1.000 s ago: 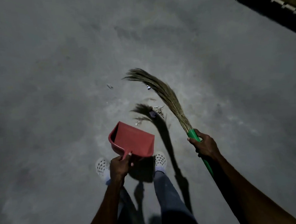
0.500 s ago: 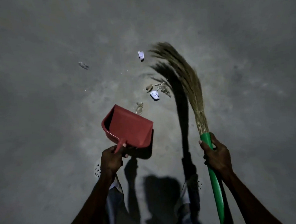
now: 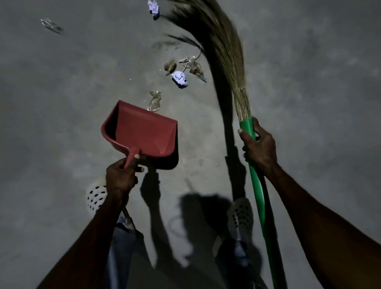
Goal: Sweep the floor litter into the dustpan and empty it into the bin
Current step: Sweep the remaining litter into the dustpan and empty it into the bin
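- On the grey concrete floor, scattered litter lay ahead of the person's feet: a crumpled white paper ball sat in a loose cluster with a brown dry leaf and some thin twigs, while a clear plastic scrap lay just beyond the far edge of the dustpan.
- Farther off, a second crumpled white paper and a small shiny wrapper sat well apart from the cluster, so they would likely need their own strokes.
- The left hand was clenched round the stub handle of the red plastic dustpan, holding it off the floor with its open mouth tilted away toward the litter, apparently ready to be lowered as a catcher.
- The right hand was wrapped tightly round the green plastic handle of the grass broom, gripping just below where the bristles were bound, a low hold that seemed chosen for short, controlled strokes.
- The broom's bristles fanned out to the right of the cluster and looked motion-blurred, placed so a leftward pull could drive the pieces toward the pan.
- No litter could be seen inside the pan, and no bin was in view, so the task seemed to be at its early stage.
- White perforated clogs stood behind the pan, clear of the sweep path.
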{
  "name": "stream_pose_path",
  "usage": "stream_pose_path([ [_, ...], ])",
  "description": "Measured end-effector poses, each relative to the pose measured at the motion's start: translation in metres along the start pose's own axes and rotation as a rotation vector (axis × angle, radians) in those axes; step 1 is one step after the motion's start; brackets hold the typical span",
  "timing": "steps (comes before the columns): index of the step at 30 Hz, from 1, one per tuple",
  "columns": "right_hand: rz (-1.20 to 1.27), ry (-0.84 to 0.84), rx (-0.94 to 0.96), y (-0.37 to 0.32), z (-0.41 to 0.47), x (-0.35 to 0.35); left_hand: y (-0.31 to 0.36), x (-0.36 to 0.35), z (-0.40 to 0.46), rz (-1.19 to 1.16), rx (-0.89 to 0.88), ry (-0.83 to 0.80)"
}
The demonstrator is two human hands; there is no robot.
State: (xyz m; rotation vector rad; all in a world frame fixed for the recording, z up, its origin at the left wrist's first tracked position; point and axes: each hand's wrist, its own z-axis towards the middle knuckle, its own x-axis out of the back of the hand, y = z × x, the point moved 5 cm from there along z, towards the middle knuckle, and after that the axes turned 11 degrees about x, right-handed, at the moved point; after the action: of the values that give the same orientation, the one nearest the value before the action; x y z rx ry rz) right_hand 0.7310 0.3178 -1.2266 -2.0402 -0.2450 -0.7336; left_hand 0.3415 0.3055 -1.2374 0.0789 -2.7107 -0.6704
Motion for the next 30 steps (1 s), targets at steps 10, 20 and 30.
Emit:
stream_pose_path([
  [10, -0.147, -0.128, -0.028, 0.055, 0.021, -0.010, 0.002, -0.024, 0.022, -0.033, 0.015, 0.003],
  [20, -0.074, -0.389, -0.018, 0.056, -0.044, -0.009, 0.022, -0.013, 0.031, -0.034, 0.022, 0.006],
  [30, 0.027, -0.274, 0.060, -0.005, -0.033, -0.002, 0.034, 0.019, 0.023, -0.139, 0.029, 0.060],
])
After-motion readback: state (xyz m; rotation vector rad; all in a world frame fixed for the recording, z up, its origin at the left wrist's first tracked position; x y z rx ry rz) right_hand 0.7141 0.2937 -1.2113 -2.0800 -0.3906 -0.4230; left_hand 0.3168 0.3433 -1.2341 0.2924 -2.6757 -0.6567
